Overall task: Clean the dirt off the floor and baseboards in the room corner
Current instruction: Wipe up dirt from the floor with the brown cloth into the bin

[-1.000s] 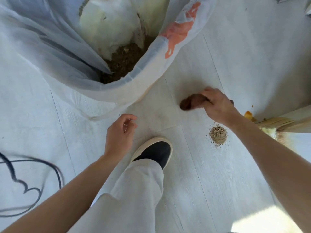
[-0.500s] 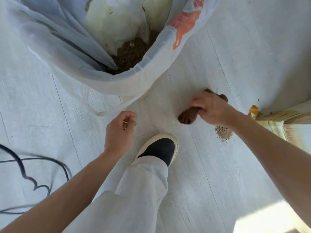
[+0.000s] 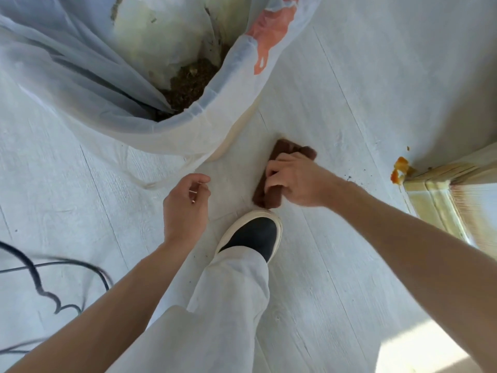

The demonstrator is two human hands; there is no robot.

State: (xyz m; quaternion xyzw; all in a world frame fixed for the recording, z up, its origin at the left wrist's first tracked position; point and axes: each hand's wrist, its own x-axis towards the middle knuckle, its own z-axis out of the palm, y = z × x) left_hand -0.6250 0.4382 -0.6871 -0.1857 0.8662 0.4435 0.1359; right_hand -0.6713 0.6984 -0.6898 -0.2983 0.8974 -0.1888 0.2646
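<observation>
My right hand (image 3: pixel 293 180) grips a brown cloth (image 3: pixel 285 153) and presses it flat on the pale plank floor (image 3: pixel 336 278), just beyond my shoe. The small dirt pile seen earlier is hidden behind my right arm; only a few dark specks (image 3: pixel 349 179) show beside my wrist. My left hand (image 3: pixel 185 208) hangs above the floor with fingers loosely curled, holding nothing. An orange smear (image 3: pixel 400 168) clings to the corner of the wooden baseboard (image 3: pixel 441 176) at the right.
A bin lined with a clear plastic bag (image 3: pixel 188 125) stands ahead on the left, dirt (image 3: pixel 191 84) lying in its bottom. My black shoe (image 3: pixel 252 235) and white trouser leg are in the middle. A black cable (image 3: pixel 40 275) loops at the left.
My right hand has dragged the cloth left and toward me, over the spot where the dirt pile lay. The left hand has barely moved.
</observation>
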